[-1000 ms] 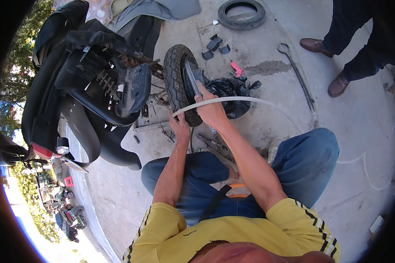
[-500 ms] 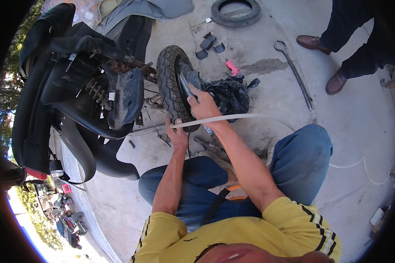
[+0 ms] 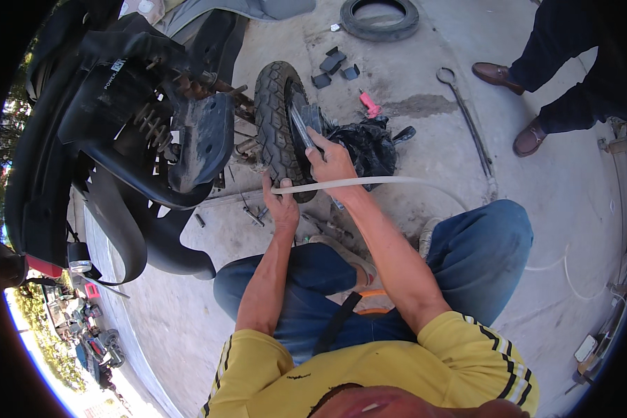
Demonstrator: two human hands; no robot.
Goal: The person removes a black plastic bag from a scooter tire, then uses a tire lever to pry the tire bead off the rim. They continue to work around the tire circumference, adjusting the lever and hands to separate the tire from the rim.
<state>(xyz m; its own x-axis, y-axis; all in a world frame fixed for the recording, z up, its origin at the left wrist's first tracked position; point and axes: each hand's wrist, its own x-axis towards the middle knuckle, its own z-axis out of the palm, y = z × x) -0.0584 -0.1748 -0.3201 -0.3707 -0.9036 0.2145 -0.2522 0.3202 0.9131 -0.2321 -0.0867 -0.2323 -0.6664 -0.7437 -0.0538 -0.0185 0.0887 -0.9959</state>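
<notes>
A knobbly black tyre (image 3: 274,118) stands upright on its wheel beside the motorbike. My right hand (image 3: 333,166) is closed round a silver metal bar (image 3: 301,127), whose far end lies along the tyre's inner side at the rim. At the near edge of the tyre, my left hand (image 3: 281,209) pinches the end of a pale flexible hose (image 3: 376,180) between thumb and fingers. The hose passes over my right wrist and runs off to the right. A crumpled black plastic bag (image 3: 366,150) lies just beyond my right hand.
The black motorbike (image 3: 90,139) fills the left side. A loose tyre (image 3: 380,31), dark plastic pieces (image 3: 333,61), a pink tool (image 3: 369,104) and a long ring spanner (image 3: 470,122) lie on the concrete. At the right stands a person in brown shoes (image 3: 498,75).
The view has shifted slightly, so the motorbike appears lower left. Both hands keep their hold, with the bar and hose nearly unchanged.
</notes>
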